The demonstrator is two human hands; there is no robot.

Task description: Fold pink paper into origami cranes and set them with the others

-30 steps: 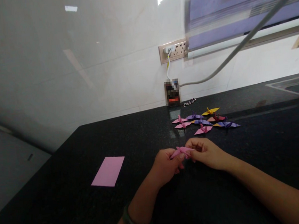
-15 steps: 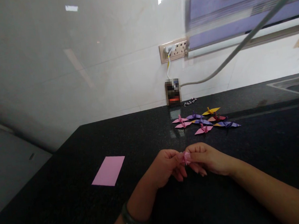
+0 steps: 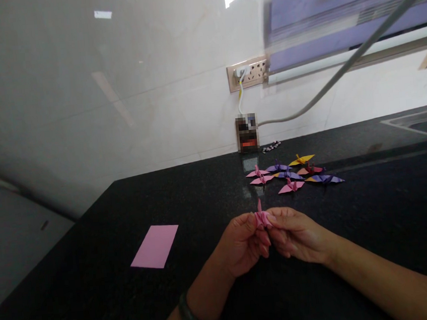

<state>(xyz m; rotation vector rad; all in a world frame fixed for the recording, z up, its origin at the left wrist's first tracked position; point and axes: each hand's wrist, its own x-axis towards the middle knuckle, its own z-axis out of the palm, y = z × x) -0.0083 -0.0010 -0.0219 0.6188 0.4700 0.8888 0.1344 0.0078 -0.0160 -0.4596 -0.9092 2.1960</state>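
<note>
Between my two hands is a pink paper crane (image 3: 262,218), partly covered by my fingers, with one narrow point sticking up. My left hand (image 3: 244,242) pinches its left side between thumb and fingers. On the other side, my right hand (image 3: 293,231) grips it the same way, thumb on top. Just beyond my hands, several finished paper cranes stand on the counter, among them a pink crane (image 3: 291,186), a yellow crane (image 3: 301,159) and a purple crane (image 3: 325,179). A flat pink paper sheet (image 3: 156,246) lies to the left of my left hand.
The black countertop (image 3: 96,270) meets a pale wall. Against it stands a small pixelated object (image 3: 247,133), with a bead string (image 3: 271,147) beside it. Above is a wall socket (image 3: 248,73) with a white plug; a grey hose (image 3: 343,69) slants up right.
The crane has been turned in my fingers, so a narrow point now rises above them. Both hands have shifted slightly and still hold it.
</note>
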